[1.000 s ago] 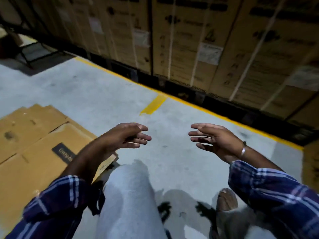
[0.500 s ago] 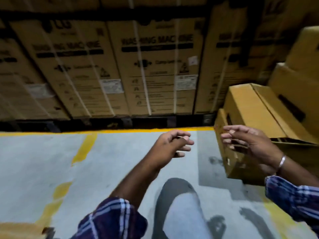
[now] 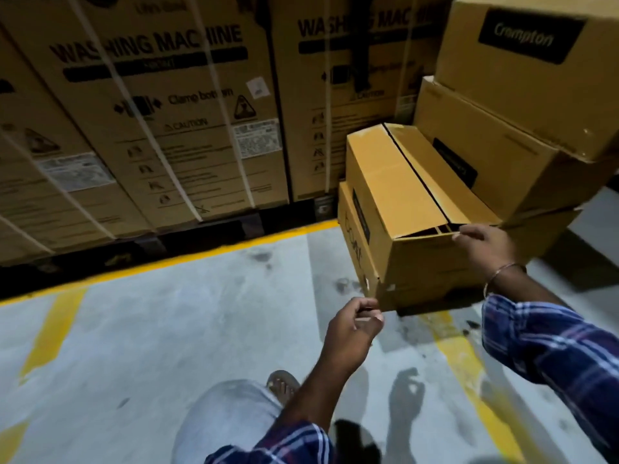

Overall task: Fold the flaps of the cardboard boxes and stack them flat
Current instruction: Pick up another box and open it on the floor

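Note:
A brown cardboard box lies on top of a second, flatter box on the floor at the right. Its top flaps are closed, with a dark seam between them. My right hand grips the near top edge of this upper box, at the slit under the flap. My left hand hovers just left of the lower box's near corner, fingers curled in and holding nothing.
Larger Crampton boxes are stacked behind and right of the two. Strapped washing machine cartons on dark pallets wall off the back, behind a yellow floor line. My knee and sandalled foot are below.
My view swung right, away from the flattened cardboard, and closed in on the boxes. My right hand reached the upper box's edge and took hold; my left hand dropped lower and curled.

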{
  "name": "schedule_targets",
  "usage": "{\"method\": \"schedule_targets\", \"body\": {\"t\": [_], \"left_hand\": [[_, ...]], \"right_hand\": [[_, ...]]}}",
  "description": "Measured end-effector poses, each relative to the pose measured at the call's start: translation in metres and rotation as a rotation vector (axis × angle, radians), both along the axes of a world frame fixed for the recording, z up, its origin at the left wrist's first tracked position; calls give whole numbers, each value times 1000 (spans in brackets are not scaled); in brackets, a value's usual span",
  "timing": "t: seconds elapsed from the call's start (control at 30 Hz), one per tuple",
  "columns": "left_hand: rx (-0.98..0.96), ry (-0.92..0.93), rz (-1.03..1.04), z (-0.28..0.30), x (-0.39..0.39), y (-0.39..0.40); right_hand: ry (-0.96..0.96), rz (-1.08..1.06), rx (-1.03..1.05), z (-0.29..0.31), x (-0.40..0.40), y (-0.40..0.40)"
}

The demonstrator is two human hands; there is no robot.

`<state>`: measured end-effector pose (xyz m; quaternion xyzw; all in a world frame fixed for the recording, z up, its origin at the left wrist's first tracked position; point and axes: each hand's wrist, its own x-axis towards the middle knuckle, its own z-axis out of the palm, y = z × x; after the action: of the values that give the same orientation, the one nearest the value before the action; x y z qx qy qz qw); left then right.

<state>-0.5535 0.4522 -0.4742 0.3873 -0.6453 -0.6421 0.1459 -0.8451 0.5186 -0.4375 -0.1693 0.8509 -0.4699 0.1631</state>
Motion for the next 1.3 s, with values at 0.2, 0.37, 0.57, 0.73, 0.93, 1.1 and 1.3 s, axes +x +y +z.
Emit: {"method": "schedule_targets", "body": {"t": [0.2,0.37,0.57,0.73,0.93,1.1,1.3], "left_hand": [[-156,3,-21,-17,-37,-15],[-172,6,-66,-47,-67,-19],[189,44,0,-75,-105,-29],[327,151,80,-77,-133,-48],[245,91,-2,-81,-170,-79],[380,161,-54,-89,-175,-73],[285,178,101,-65,-136,-83]], "right_hand": [[-33,-202,77,-23,-69,-4],[-143,-293,110,-41,-103,-17],[-232,-234,174,-66,-123,-39],[-229,-210,217,-76,-132,-35],[-149,-192,117,-92,-134,-22],[-160,-189,8,-96,-121,-17],[-136,-176,-78,-82,-72,-38]]}}
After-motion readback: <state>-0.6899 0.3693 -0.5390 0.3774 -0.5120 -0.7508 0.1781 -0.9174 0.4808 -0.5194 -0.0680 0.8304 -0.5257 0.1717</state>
